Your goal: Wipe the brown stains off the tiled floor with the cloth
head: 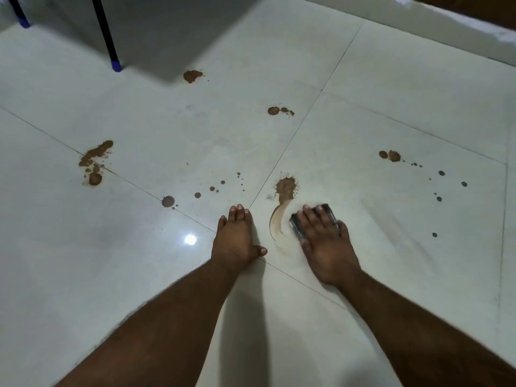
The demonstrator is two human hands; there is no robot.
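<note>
Pressing a dark cloth point(312, 219) flat under spread fingers, the right hand point(325, 241) works a smeared brown stain point(285, 188) at its 11 o'clock; the left hand point(237, 236) braces flat on the tiled floor point(139, 247). Firm overlapping strokes, probably refolding, would lift it.

glossy pale tiled floor point(391, 79), light glare point(190, 239), black blue-tipped furniture legs point(107, 34)

Glossy, smooth tiled floor point(363, 303); dark cloth point(326, 212); matt brown stains point(285, 188).
</note>
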